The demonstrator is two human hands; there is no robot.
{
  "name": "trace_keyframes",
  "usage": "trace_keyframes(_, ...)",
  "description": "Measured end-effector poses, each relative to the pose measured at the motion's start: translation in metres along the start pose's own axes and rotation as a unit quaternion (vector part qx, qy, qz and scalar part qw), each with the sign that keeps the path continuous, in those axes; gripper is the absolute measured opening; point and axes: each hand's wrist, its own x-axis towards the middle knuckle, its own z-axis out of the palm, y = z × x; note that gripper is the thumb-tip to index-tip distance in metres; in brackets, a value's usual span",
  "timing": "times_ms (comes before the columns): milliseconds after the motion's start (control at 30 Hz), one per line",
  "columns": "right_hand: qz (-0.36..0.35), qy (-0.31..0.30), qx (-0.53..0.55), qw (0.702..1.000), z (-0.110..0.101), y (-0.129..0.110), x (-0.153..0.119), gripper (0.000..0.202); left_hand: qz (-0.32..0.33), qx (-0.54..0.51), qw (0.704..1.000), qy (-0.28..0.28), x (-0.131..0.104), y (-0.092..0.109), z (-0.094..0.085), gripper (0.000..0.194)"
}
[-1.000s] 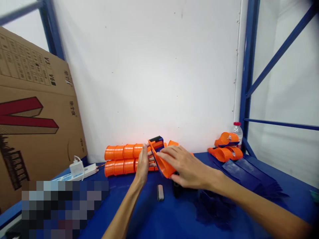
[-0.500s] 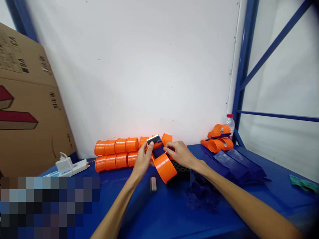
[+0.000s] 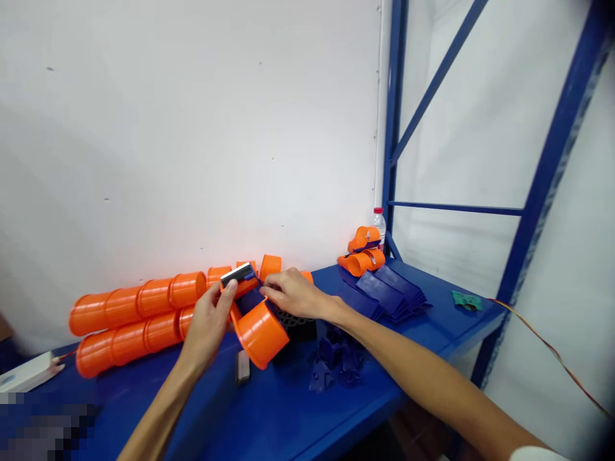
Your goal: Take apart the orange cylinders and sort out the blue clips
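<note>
2 hands [image 3: 206,320] [image 3: 291,294] grip 1 orange cup [image 3: 261,333] between them.

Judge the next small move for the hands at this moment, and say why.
Probably press the blue strip down into the orange cup. The left hand steadies the cup, its thumb against the strip's dark end, while the right hand pinches the strip just above the cup's rim. How far the strip already sits inside cannot be told.
</note>
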Motion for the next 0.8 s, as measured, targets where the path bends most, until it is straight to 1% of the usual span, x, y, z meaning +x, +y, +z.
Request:
trace_keyframes(100, -0.012, -0.008, 0.002, 1.0, -0.001, 0.003, 0.002, 0.032, 0.01, 0.021, 1.0, 0.001, -0.003, 0.008, 0.003, 0.06)
trace_keyframes(233, -0.017, -0.005, 0.008, 1.0, -0.001, 0.006, 0.004, 0.032, 0.01, 0.049, 0.999, 0.002, -0.008, 0.017, 0.008, 0.057)
trace_keyframes(433, -0.022, 0.009, 0.007, 1.0, -0.001, 0.004, 0.004, 0.032, 0.04, 0.078, 0.996, 0.031, -0.011, 0.017, 0.011, 0.058)
trace_keyframes(600, -0.021, 0.011, 0.015, 1.0, -0.001, 0.006, 0.002, 0.035, 0.058, 0.055, 0.996, 0.042, -0.014, 0.016, 0.012, 0.059)
trace_keyframes(667, -0.014, 0.006, 0.02, 1.0, 0.0, 0.007, 0.0, 0.035, 0.053, 0.04, 0.996, 0.052, -0.016, 0.015, 0.013, 0.061)
trace_keyframes(733, -0.009, 0.014, -0.013, 1.0, 0.002, 0.007, -0.002, 0.032, 0.033, 0.005, 0.998, 0.047, -0.018, 0.015, 0.013, 0.062)
trace_keyframes(800, -0.007, 0.024, -0.099, 0.995, 0.001, 0.006, -0.005, 0.024, -0.01, -0.065, 0.997, 0.026, -0.018, 0.015, 0.012, 0.061)
